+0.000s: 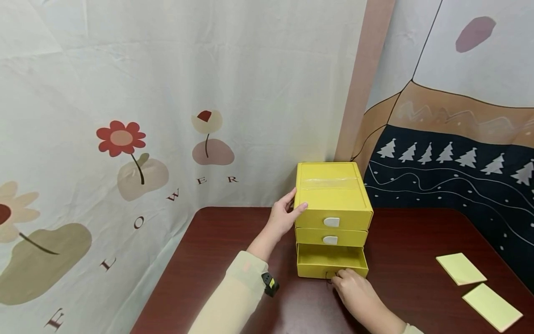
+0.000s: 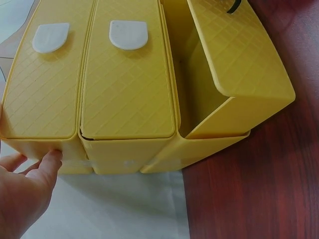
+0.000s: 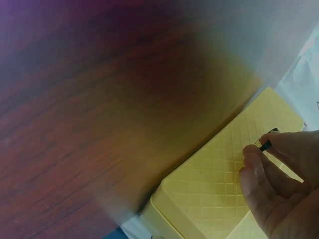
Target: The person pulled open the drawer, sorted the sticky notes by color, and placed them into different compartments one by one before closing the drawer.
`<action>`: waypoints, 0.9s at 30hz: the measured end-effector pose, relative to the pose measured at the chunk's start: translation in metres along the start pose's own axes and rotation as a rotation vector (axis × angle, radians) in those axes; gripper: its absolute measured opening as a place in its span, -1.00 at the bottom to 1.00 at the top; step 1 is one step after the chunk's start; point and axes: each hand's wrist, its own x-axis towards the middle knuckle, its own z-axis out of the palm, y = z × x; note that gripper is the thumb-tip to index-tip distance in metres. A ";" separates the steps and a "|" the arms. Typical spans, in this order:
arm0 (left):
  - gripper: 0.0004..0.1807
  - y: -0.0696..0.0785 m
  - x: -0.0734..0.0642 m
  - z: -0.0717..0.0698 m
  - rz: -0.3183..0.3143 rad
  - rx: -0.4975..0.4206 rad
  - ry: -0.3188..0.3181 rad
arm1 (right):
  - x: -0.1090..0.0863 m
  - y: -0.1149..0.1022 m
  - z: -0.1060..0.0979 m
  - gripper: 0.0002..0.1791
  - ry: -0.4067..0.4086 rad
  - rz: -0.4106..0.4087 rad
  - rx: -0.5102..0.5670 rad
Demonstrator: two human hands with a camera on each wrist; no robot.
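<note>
A yellow three-drawer storage box (image 1: pixel 333 190) stands on the table with its bottom drawer (image 1: pixel 310 270) pulled out, the inside bare. The upper two drawers are shut and carry white tab handles (image 2: pixel 128 35). My left hand (image 1: pixel 283 215) rests against the box's left side near the top, fingers along the wall and thumb by the upper front corner. At the bottom drawer's front, my right hand (image 1: pixel 354 290) pinches a thin black cord loop (image 3: pixel 265 145) between thumb and fingertips. Part of the loop is hidden by the fingers.
Two pale yellow sticky-note pads (image 1: pixel 460 268) lie at the table's right side. The dark red-brown table (image 1: pixel 225 250) meets a printed curtain (image 1: pixel 267 93) at the back. Clear tape (image 1: pixel 329 183) runs across the box top.
</note>
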 end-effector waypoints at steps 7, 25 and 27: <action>-0.29 -0.001 0.001 0.000 -0.010 -0.001 -0.006 | -0.005 -0.003 -0.007 -0.76 -0.022 -0.017 0.022; -0.29 -0.002 0.002 0.000 -0.021 -0.025 -0.005 | -0.013 -0.010 -0.018 -0.87 -0.147 -0.027 0.063; -0.29 -0.001 0.001 0.000 -0.023 -0.025 -0.006 | -0.014 -0.010 -0.019 -0.88 -0.162 -0.022 0.057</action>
